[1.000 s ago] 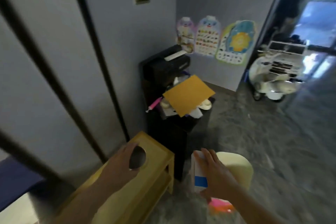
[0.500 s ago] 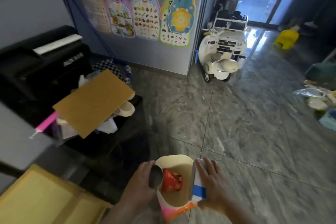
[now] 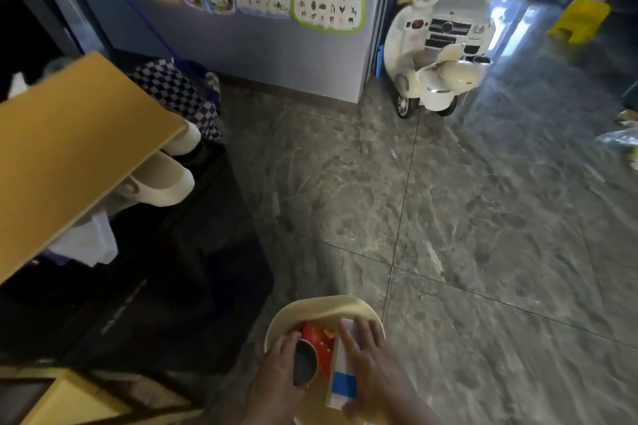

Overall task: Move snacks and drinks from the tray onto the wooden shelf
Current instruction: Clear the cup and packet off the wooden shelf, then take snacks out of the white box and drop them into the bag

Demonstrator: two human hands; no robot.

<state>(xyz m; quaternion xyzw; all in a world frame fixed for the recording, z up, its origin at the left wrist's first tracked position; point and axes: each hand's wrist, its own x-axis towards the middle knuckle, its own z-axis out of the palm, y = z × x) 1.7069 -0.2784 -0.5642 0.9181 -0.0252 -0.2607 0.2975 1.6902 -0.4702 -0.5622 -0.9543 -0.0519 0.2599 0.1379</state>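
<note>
Mid-pickup over the cream tray (image 3: 348,304): left hand (image 3: 279,376) curled round a dark can (image 3: 305,363), right hand (image 3: 371,366) clasping a blue-banded carton (image 3: 342,377); next, probably lifting both clear toward the wooden shelf (image 3: 79,400) left of the tray.

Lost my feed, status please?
Left hand gripping can. Right hand on carton. Both over tray; red snack inside. Nothing blocking.

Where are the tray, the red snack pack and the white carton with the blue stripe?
tray (image 3: 321,304), head view, far rim
red snack pack (image 3: 316,336), head view, top face
white carton (image 3: 343,379), head view, blue stripe
</note>
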